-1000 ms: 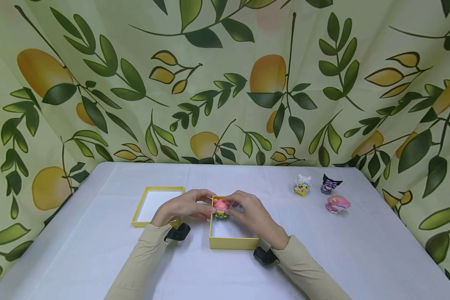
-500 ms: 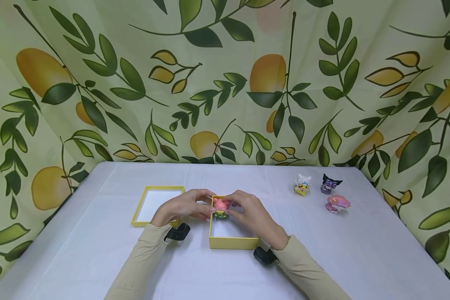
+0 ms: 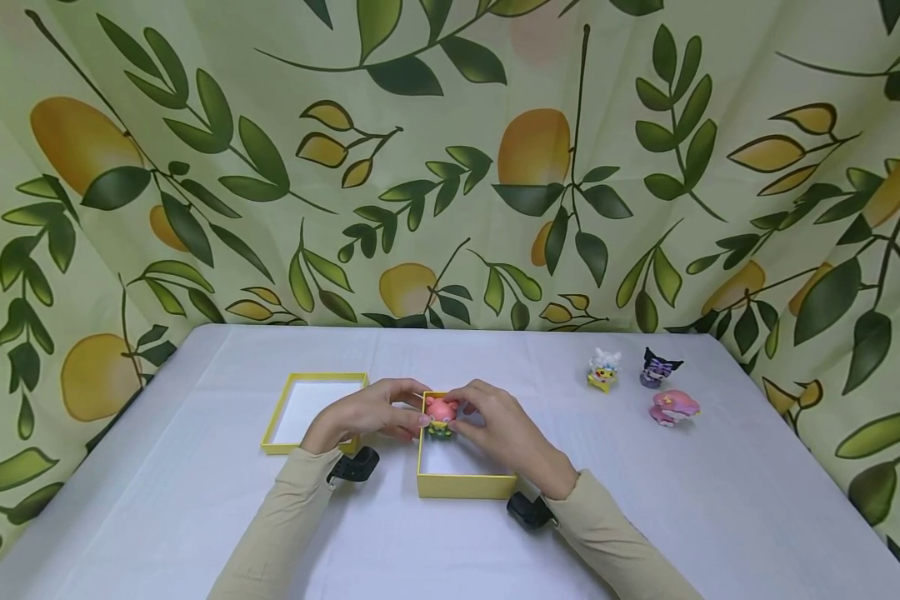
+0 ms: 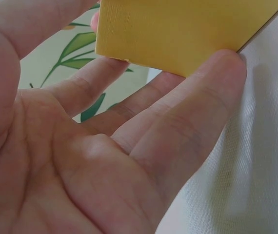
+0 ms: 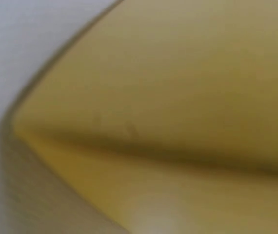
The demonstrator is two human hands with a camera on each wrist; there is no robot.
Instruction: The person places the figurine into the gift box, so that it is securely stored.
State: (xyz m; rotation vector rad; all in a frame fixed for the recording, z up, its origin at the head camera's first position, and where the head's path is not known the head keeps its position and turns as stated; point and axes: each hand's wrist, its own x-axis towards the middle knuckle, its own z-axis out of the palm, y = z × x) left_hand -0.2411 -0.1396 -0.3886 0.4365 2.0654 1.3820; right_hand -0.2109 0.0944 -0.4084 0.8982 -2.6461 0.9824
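A small toy figurine (image 3: 441, 408), with a round pink head and a yellow-and-green body, is at the far left corner of a shallow yellow box (image 3: 467, 487) with a white inside. My right hand (image 3: 504, 429) pinches the figurine from the right with thumb and fingers. My left hand (image 3: 371, 408) holds the box's far left corner, its thumb reaching over the rim beside the figurine. In the left wrist view, the fingertips (image 4: 229, 66) press on the yellow outer wall (image 4: 178, 29). Only the blurred yellow wall (image 5: 168, 73) shows in the right wrist view.
Left of the box lies a matching yellow-rimmed lid (image 3: 285, 412), partly behind my left hand. At the back right stand a white-and-yellow figurine (image 3: 603, 369), a black-and-purple one (image 3: 657, 367) and a pink one (image 3: 674, 407). A leaf-patterned curtain (image 3: 450, 200) hangs behind the white-covered table (image 3: 157, 483).
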